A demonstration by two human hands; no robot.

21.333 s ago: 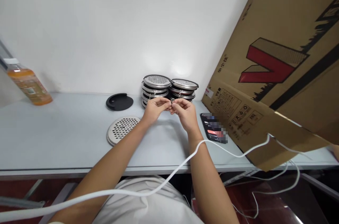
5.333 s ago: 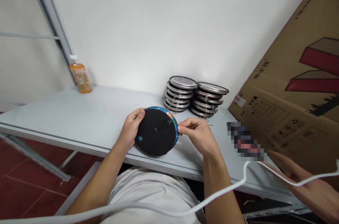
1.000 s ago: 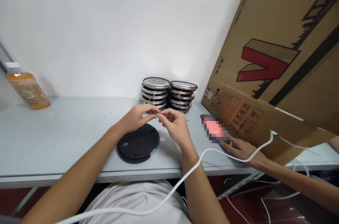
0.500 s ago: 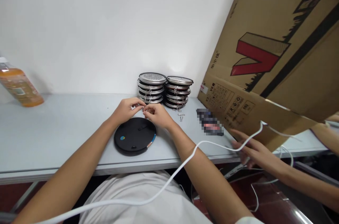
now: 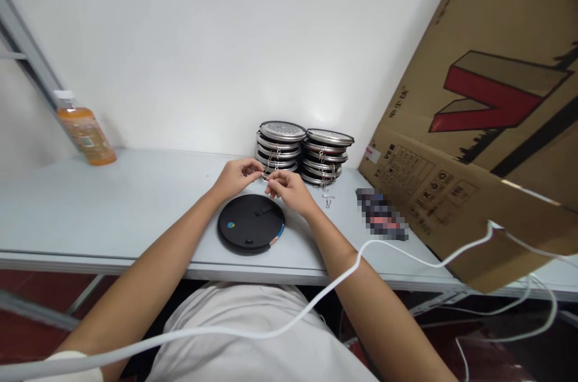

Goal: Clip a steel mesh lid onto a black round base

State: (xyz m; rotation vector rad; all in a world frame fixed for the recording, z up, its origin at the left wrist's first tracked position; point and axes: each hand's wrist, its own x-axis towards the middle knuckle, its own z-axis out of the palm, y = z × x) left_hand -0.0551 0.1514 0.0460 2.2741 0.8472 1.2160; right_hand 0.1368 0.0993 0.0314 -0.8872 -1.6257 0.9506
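Metal wire clip, tiny, sits between both hands, above the grey tabletop just beyond the far edge of a black round disc. Left hand pinches it between thumb and index finger; right hand pinches its other side, thumb and index nearly together. Clip is mostly covered by fingertips, exact shape hard to make out; the other fingers curl and partly hide one another.

Disc lies flat, matte black, with a recessed slot, a small oval opening near the front and a blue-and-copper strip at its right rim. Round blue-yellow sticker on its left, print too small to read.

Behind, left stack and right stack: perforated shiny metal plates on top, dark layers between, wire handles in front; left stack's lower front is partly blocked by the hands. Loose clips lie by the right stack. Phone is pixelated, unreadable.

Brown cardboard carton, cut off at right, shows a big red "V", "V3", "V6"; small print illegible. Clear plastic bottle, orange liquid, white cap, label unreadable. White cable crosses in front, running out of frame at left.
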